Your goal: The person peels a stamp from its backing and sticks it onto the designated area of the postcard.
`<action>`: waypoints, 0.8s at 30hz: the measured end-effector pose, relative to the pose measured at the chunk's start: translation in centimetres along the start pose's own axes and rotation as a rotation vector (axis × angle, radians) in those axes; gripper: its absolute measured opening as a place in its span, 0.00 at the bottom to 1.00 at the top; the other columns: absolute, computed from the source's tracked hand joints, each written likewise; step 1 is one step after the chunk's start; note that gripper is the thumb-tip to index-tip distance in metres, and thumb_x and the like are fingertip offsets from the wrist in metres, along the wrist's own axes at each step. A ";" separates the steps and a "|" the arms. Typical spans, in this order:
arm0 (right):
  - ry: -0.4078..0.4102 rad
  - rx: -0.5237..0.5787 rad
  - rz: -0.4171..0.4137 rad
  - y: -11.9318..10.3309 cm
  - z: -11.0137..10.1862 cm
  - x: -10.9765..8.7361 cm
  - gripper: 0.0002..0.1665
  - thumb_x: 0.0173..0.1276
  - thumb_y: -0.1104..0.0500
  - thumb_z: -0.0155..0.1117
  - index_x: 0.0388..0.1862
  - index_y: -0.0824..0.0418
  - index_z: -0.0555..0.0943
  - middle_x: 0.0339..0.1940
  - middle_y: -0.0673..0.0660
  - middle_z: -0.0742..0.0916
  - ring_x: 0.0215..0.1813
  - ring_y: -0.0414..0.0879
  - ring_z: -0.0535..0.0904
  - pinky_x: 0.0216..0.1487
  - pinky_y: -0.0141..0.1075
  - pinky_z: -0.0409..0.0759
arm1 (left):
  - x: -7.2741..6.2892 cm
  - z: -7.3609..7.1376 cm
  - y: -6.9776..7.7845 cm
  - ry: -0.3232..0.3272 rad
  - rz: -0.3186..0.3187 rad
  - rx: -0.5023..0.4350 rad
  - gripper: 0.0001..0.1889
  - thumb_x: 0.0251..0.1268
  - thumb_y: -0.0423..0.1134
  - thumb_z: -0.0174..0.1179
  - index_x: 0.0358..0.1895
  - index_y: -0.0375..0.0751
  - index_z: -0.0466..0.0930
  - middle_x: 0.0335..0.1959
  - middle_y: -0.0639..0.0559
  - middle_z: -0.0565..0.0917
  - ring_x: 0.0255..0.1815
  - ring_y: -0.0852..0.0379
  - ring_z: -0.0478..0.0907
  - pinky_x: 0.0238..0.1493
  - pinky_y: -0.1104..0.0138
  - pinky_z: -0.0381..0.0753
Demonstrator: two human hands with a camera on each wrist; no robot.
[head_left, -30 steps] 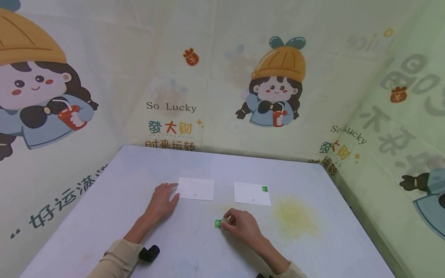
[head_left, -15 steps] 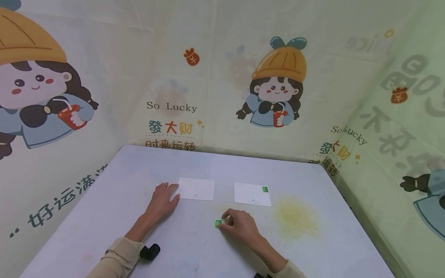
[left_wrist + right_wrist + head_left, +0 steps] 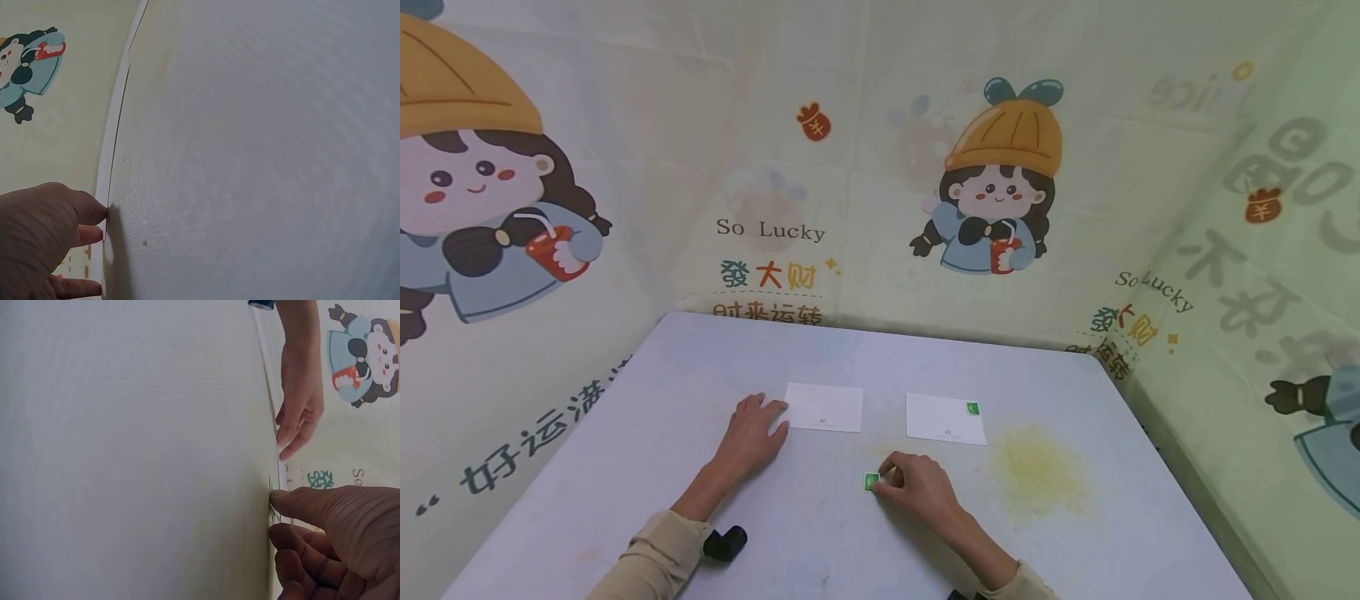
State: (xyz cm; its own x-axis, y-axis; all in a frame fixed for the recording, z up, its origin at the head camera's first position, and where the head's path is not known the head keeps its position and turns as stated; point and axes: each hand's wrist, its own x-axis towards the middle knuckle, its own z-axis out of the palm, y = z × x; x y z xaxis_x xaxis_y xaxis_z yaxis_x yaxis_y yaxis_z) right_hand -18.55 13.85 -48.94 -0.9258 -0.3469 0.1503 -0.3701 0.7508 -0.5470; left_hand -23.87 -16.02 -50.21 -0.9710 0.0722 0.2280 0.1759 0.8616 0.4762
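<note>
Two white cards lie flat on the table in the head view, a left card (image 3: pixel 825 407) and a right card (image 3: pixel 934 417). A green stamp (image 3: pixel 973 408) sits in the right card's top right corner. My left hand (image 3: pixel 751 432) rests on the table, fingers loosely spread, with fingertips right at the left card's left edge. Nearer to me, my right hand (image 3: pixel 919 485) pinches a second green stamp (image 3: pixel 870 482) at its right side, the other fingers curled. In the right wrist view the thumb (image 3: pixel 306 503) lies over a thin green edge of this stamp.
The white table (image 3: pixel 805 533) has a yellow stain (image 3: pixel 1037 468) to the right of the cards. A black wrist mount (image 3: pixel 726 544) hangs by the left sleeve (image 3: pixel 658 550). A printed cloth (image 3: pixel 872 192) stands behind the table and along its sides.
The right thumb has shifted slightly left, further over the near stamp's corner. The left hand and both cards keep their places.
</note>
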 end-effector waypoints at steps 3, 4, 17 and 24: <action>0.010 0.004 0.002 0.0 0.1 0.0 0.09 0.60 0.55 0.77 0.36 0.57 0.87 0.19 0.43 0.82 0.22 0.33 0.70 0.25 0.29 0.69 | 0.0 0.0 0.0 0.005 0.005 0.001 0.20 0.69 0.37 0.62 0.60 0.30 0.80 0.65 0.23 0.72 0.70 0.25 0.64 0.68 0.35 0.64; 0.013 0.005 0.002 0.0 0.2 0.0 0.09 0.60 0.56 0.77 0.35 0.57 0.87 0.19 0.43 0.82 0.22 0.33 0.70 0.25 0.29 0.69 | 0.0 0.1 0.0 0.008 0.005 0.004 0.20 0.69 0.37 0.62 0.60 0.30 0.80 0.65 0.23 0.72 0.70 0.25 0.64 0.68 0.35 0.64; 0.062 0.079 -0.022 0.1 0.9 0.2 0.04 0.63 0.60 0.74 0.31 0.54 0.85 0.21 0.44 0.86 0.24 0.30 0.75 0.27 0.29 0.71 | -0.3 0.1 0.2 0.027 0.013 0.012 0.19 0.68 0.37 0.63 0.59 0.29 0.81 0.64 0.22 0.73 0.69 0.25 0.65 0.67 0.35 0.65; 0.086 0.136 0.010 0.3 1.1 0.1 0.05 0.63 0.63 0.72 0.29 0.55 0.84 0.21 0.43 0.85 0.24 0.30 0.74 0.27 0.28 0.72 | -0.3 0.0 0.3 0.021 0.008 0.010 0.20 0.69 0.37 0.62 0.59 0.29 0.80 0.65 0.23 0.73 0.69 0.25 0.65 0.67 0.35 0.65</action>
State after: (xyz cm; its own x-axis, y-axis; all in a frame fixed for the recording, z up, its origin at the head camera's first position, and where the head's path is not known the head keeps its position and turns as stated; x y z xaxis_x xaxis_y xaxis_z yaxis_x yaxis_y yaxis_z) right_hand -18.64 13.46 -49.97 -0.9346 -0.2863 0.2109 -0.3526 0.6688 -0.6546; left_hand -23.51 -15.81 -50.12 -0.9660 0.0685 0.2494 0.1818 0.8658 0.4663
